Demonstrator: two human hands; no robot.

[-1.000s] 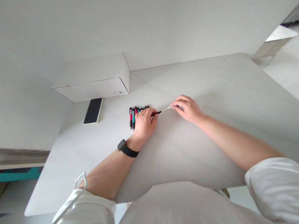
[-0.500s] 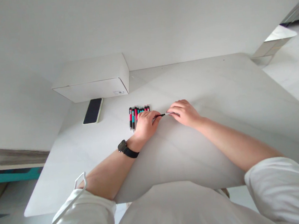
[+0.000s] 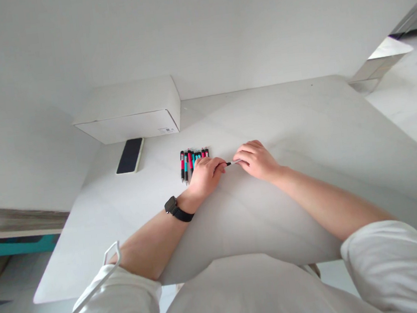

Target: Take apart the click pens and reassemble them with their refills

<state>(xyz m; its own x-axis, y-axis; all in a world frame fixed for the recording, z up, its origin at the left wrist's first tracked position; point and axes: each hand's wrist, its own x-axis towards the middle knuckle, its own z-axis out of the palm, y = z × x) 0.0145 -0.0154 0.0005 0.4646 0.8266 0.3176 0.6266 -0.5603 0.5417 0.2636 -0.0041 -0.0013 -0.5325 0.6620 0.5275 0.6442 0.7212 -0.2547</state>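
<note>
Between my hands, just above or on the white table [image 3: 282, 113], is a thin pen [image 3: 234, 162] with a black part on the left and a pale part on the right. My left hand [image 3: 207, 174] pinches its black end; a black watch is on that wrist. The fingers of my right hand [image 3: 256, 158] close round the pale end, hiding its tip. Beside and partly under my left hand lies a row of several pens [image 3: 186, 164] in red, teal and black, their lower ends partly covered by the hand.
A long white box [image 3: 130, 127] stands against the wall at the back left. In front of it lies a phone [image 3: 130, 156] with a dark screen and pale case. A white strap [image 3: 82, 301] hangs by my left sleeve.
My left fingers have closed further over the pen's black part, so less of it shows. The pen now tilts slightly, its left end a little lower. The row of pens stays put.
</note>
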